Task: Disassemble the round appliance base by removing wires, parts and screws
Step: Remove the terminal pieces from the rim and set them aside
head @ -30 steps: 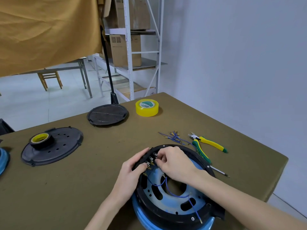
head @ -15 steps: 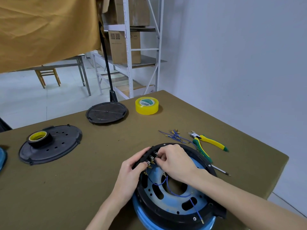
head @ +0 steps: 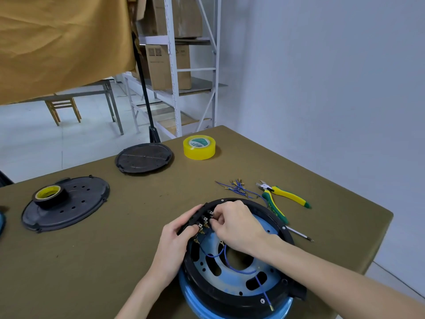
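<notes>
The left hand (head: 178,236) grips the round base (head: 239,268) by its black rim, fingers curled; the right hand's (head: 236,224) fingers pinch together on a terminal (head: 210,218). The base lies flat, open side up.

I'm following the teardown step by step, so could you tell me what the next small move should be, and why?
Probably pull the pinched connector straight off its terminal. The right hand pinches at the terminal row on the round base while the left hand grips the rim, and blue wires remain attached inside.
</notes>
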